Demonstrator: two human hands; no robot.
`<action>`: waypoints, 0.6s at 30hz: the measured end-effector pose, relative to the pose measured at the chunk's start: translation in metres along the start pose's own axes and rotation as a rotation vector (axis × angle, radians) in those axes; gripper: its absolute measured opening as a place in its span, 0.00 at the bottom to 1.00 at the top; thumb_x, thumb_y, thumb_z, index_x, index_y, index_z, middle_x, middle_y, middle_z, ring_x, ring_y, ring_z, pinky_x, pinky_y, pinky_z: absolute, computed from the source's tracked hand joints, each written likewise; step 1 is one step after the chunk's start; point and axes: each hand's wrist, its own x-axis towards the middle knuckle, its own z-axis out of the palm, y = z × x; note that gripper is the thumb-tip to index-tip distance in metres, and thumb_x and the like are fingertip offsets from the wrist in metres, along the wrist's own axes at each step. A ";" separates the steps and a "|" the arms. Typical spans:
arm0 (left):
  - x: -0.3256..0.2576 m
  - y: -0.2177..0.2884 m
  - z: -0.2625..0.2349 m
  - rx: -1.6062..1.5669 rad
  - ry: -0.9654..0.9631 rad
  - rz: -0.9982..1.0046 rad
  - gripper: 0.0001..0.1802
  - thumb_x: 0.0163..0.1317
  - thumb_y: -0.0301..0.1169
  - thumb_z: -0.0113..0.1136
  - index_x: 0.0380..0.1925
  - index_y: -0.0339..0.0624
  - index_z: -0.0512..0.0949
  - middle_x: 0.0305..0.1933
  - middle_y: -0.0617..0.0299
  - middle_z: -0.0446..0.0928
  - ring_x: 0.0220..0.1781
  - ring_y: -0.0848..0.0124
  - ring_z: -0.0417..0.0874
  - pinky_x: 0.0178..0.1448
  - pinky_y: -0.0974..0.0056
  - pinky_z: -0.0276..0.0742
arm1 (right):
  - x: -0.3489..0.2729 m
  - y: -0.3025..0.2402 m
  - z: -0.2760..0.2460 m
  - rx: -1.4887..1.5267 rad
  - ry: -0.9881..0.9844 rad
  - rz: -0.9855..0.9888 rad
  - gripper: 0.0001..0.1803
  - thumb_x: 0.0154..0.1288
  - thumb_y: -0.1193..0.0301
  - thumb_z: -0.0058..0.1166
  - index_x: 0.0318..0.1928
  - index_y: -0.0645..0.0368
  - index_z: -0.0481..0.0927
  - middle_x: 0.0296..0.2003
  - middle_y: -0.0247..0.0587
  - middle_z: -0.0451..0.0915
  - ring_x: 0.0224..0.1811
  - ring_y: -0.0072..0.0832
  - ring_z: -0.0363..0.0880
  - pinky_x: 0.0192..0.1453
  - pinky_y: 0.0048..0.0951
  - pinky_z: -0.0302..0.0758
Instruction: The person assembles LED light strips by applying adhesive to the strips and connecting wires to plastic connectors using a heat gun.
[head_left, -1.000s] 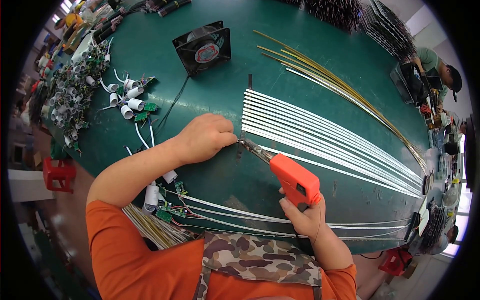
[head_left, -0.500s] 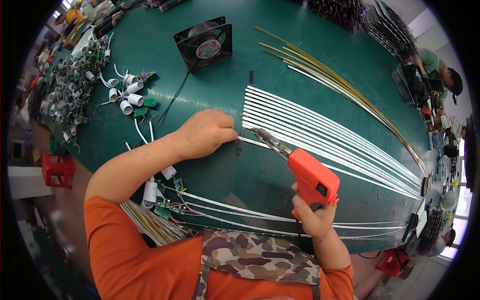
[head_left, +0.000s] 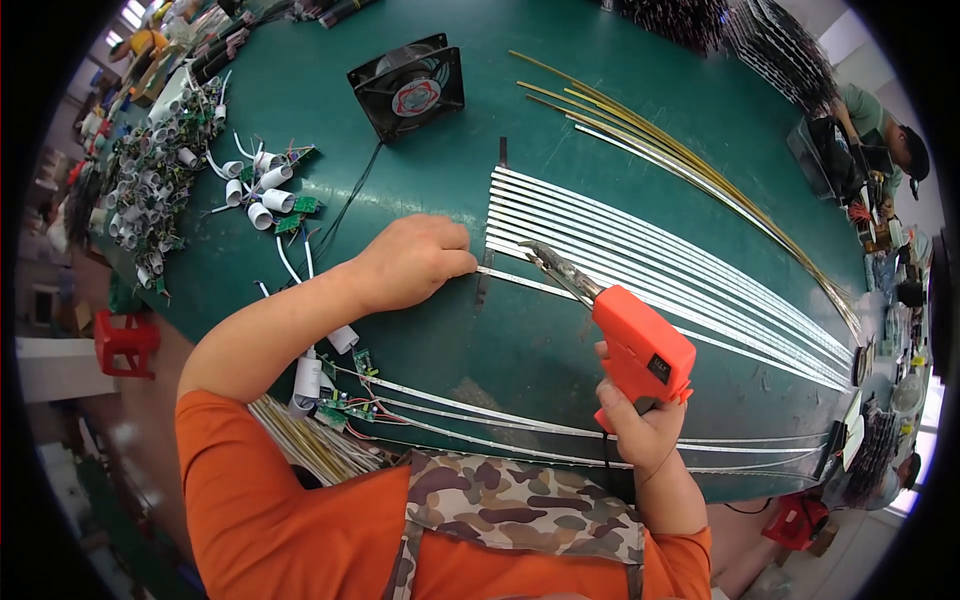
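Note:
My left hand point(head_left: 415, 262) is closed, its thumb and finger pinching at the left end of a narrow white LED strip point(head_left: 535, 284); what lies between the fingertips is hidden. In my right hand point(head_left: 645, 435) is a red soldering gun point(head_left: 643, 338), gripped by its handle. Its dark tip points up and left, over the lowest strips of a row of parallel LED strips point(head_left: 640, 253); whether it touches one I cannot tell. Below my left forearm, a white cylindrical housing point(head_left: 308, 380) and green circuit boards point(head_left: 335, 415) lie wired to more strips point(head_left: 480, 412).
A black fan point(head_left: 410, 88) stands at the back. White housings with boards point(head_left: 268, 190) lie left of it, beside a large heap of similar parts point(head_left: 150, 190). Yellowish strips point(head_left: 640, 130) lie farther back. Another person point(head_left: 880, 125) is at the right edge; red stools point(head_left: 127, 342) stand on the floor.
The soldering gun has shifted right, its tip drawing away from my left fingers. My left hand keeps its pinch at the strip's end. The whole view has shifted slightly.

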 end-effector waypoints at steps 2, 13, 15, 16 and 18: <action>0.000 0.000 0.000 0.000 0.004 -0.005 0.07 0.49 0.25 0.59 0.30 0.45 0.80 0.32 0.60 0.75 0.39 0.58 0.78 0.42 0.55 0.75 | 0.000 0.000 -0.002 -0.023 -0.003 -0.017 0.22 0.58 0.76 0.60 0.54 0.68 0.75 0.38 0.38 0.81 0.36 0.20 0.76 0.44 0.24 0.73; 0.002 0.003 -0.004 -0.002 -0.017 -0.005 0.09 0.52 0.25 0.63 0.35 0.44 0.79 0.34 0.59 0.76 0.38 0.56 0.79 0.41 0.54 0.75 | -0.005 0.001 -0.015 -0.063 -0.078 -0.067 0.28 0.57 0.81 0.55 0.60 0.66 0.68 0.50 0.47 0.79 0.40 0.21 0.77 0.44 0.27 0.75; 0.002 0.007 -0.006 -0.034 0.003 -0.033 0.10 0.53 0.26 0.63 0.37 0.43 0.79 0.35 0.58 0.77 0.39 0.54 0.79 0.42 0.53 0.75 | -0.004 -0.001 -0.016 -0.056 -0.014 -0.147 0.29 0.57 0.81 0.56 0.60 0.66 0.68 0.50 0.49 0.79 0.40 0.23 0.78 0.44 0.27 0.76; 0.002 0.009 -0.008 -0.063 -0.008 -0.072 0.10 0.55 0.26 0.62 0.39 0.43 0.78 0.36 0.57 0.77 0.41 0.54 0.78 0.44 0.52 0.75 | -0.005 -0.006 -0.016 -0.055 -0.013 -0.151 0.29 0.57 0.81 0.56 0.60 0.66 0.68 0.50 0.49 0.79 0.40 0.23 0.78 0.44 0.27 0.76; 0.004 0.013 -0.008 -0.087 -0.014 -0.108 0.10 0.56 0.27 0.60 0.40 0.43 0.78 0.38 0.56 0.78 0.43 0.53 0.78 0.47 0.51 0.74 | -0.009 -0.017 -0.017 0.060 0.109 -0.080 0.23 0.56 0.80 0.58 0.55 0.67 0.74 0.47 0.44 0.80 0.39 0.20 0.77 0.46 0.26 0.75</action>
